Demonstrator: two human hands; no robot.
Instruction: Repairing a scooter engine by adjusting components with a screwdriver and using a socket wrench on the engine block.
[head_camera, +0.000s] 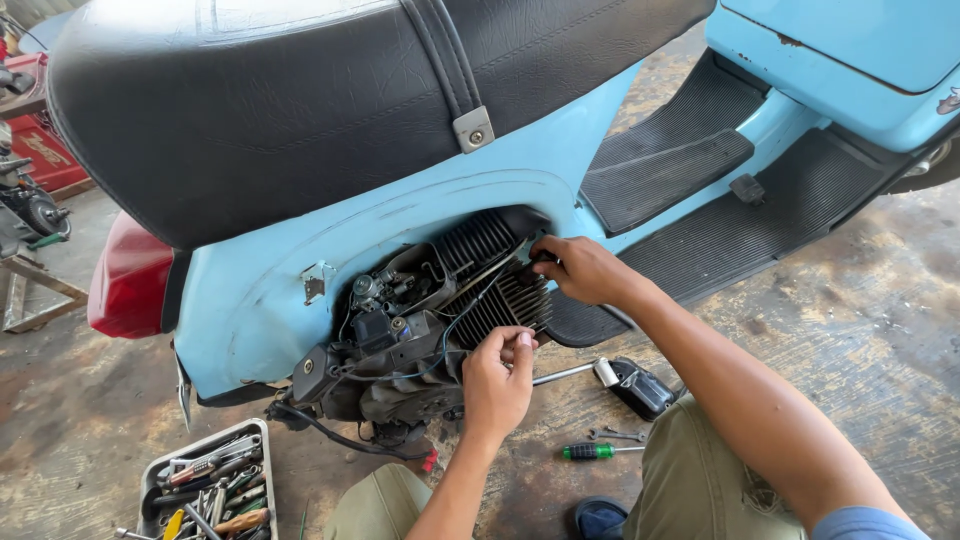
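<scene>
Both hands, left hand and right hand, pinch parts at engine (fins close).

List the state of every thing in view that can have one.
Engine bay: uncovered, engine exposed.
Left hand: pinching a thin wire.
Right hand: fingertips at the cooling fins.
Tool tray: full of tools.
Green screwdriver: lying on the floor.
Seat: closed.
</scene>
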